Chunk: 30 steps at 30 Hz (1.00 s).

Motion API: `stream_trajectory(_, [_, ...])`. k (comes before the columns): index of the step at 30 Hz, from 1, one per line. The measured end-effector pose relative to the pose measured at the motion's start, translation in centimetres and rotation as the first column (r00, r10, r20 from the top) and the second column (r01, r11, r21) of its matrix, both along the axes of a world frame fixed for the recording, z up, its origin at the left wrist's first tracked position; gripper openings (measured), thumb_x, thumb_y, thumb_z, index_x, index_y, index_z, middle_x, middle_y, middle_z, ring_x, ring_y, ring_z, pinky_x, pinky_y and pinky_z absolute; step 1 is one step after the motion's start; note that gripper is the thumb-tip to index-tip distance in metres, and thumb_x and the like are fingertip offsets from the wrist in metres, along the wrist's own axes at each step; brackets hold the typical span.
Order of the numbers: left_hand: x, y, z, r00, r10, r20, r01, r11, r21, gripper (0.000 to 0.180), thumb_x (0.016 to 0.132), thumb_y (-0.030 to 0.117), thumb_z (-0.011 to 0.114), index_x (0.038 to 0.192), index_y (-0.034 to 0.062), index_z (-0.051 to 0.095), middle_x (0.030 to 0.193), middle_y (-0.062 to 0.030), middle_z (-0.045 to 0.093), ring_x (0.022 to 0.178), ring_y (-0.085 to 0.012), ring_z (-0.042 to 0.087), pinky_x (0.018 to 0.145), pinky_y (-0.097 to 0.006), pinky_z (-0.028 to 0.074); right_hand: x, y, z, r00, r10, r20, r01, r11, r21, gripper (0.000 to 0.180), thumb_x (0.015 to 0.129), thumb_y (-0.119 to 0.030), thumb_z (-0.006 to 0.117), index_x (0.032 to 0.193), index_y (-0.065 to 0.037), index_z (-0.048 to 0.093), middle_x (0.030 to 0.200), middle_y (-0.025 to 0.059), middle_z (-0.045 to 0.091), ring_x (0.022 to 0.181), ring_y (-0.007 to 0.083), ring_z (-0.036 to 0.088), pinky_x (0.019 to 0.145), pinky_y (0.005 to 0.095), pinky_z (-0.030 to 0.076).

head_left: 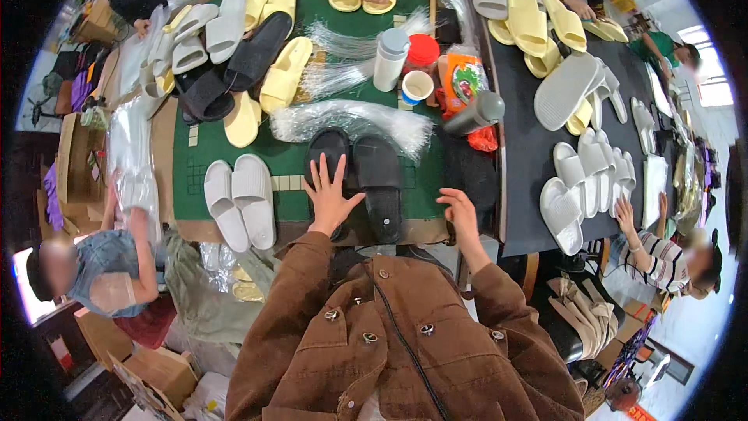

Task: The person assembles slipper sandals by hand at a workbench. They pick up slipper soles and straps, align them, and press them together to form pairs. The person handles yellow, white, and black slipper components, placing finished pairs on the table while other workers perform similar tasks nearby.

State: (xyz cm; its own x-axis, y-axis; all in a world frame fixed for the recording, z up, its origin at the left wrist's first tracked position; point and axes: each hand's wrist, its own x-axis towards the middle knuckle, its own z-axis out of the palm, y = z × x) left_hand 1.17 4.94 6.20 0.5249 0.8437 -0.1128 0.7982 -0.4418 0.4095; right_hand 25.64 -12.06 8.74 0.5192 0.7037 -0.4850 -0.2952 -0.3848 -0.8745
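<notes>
Resting flat and open on the left black slipper [330, 157] is the left hand [330, 201]; the right hand [460, 214], apparently loosely open, is held empty. Pair judged light, soft, flexible; best gripped at the strap.

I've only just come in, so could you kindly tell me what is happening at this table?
A person in a brown jacket sits at a green table. Their left hand lies flat on the left one of two black slippers; the right hand hovers open by the table's edge. A white pair lies to the left, clear bags just beyond. Others around the tables handle yellow and white slippers.
</notes>
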Motion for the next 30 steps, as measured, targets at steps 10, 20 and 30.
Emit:
stream_trajectory(10, [3.5, -3.6, -1.8, 0.985, 0.06, -0.159, -0.046, 0.994, 0.095, 0.064, 0.084, 0.018, 0.059, 0.14, 0.0345, 0.034, 0.149, -0.0222, 0.01, 0.133, -0.0489, 0.011, 0.094, -0.072, 0.019, 16.3, -15.7, 6.2, 0.342, -0.361, 0.868, 0.594, 0.798, 0.098, 0.029, 0.087, 0.001, 0.046, 0.114, 0.0, 0.056, 0.114, 0.0119, 0.053, 0.107, 0.0223, 0.052, 0.091, 0.0331, 0.042])
stream_trajectory(20, [3.8, -4.1, -1.8, 0.978, 0.027, -0.207, -0.013, 0.998, 0.069, 0.069, 0.084, 0.017, 0.059, 0.142, 0.0369, 0.027, 0.15, -0.0211, 0.004, 0.134, -0.0496, 0.006, 0.095, -0.073, 0.018, 25.9, -17.6, 4.2, 0.412, 0.369, 0.833, 0.316, 0.799, -0.511, 0.073, 0.075, -0.018, 0.061, 0.14, -0.011, 0.03, 0.145, 0.0154, 0.027, 0.121, 0.0378, 0.042, 0.093, 0.0437, 0.042])
stream_trajectory(30, [4.3, -4.3, -0.9, 0.989, 0.055, -0.135, -0.039, 0.993, 0.116, 0.074, 0.08, 0.016, 0.063, 0.141, 0.0351, 0.029, 0.149, -0.0236, 0.009, 0.133, -0.0494, 0.011, 0.094, -0.072, 0.018, 25.3, -12.7, -0.5, 0.382, 0.383, 0.841, 0.485, 0.692, -0.535, 0.032, 0.078, -0.011, 0.047, 0.107, 0.002, 0.053, 0.122, 0.0237, 0.048, 0.104, 0.0422, 0.052, 0.087, 0.0482, 0.043])
